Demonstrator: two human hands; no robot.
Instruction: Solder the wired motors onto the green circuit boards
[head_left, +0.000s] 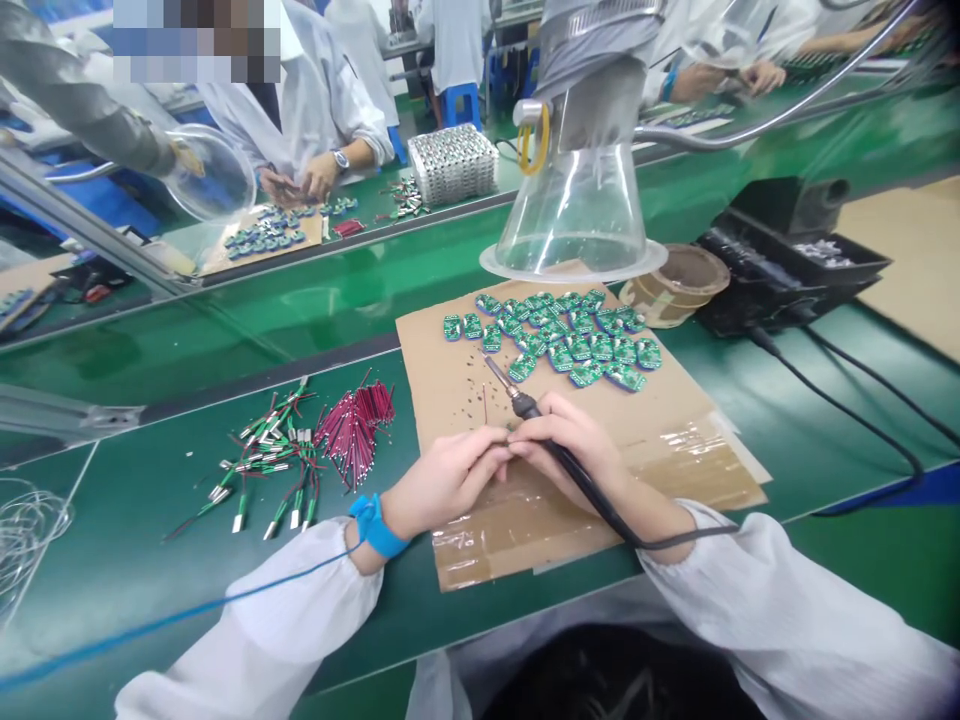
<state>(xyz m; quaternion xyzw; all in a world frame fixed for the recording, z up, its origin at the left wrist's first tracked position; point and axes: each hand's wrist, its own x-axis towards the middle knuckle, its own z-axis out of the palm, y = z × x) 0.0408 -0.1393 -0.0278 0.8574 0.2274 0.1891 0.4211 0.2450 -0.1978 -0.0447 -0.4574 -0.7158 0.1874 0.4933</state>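
Observation:
My right hand (pixel 581 440) is closed around a black-handled soldering iron (pixel 529 406), its metal tip pointing up and left over a cardboard sheet (pixel 450 400). The fingers of my left hand (pixel 459 470), which wears a blue wrist strap (pixel 379 528), are pinched together and meet my right fingertips. A sliver of something small and greenish shows between them; the rest is hidden by the fingers. One thin red wire (pixel 485 403) stands out just above my left fingers. Beyond the iron, several small green circuit boards (pixel 559 335) lie on the cardboard.
Left of the cardboard lie a pile of red wires (pixel 356 428) and green-red leads with metal ends (pixel 277 450). A clear extraction hood (pixel 574 215) hangs over the boards. At right are a round tub (pixel 679 283) and a black soldering stand (pixel 780 260). A co-worker (pixel 300 110) sits opposite.

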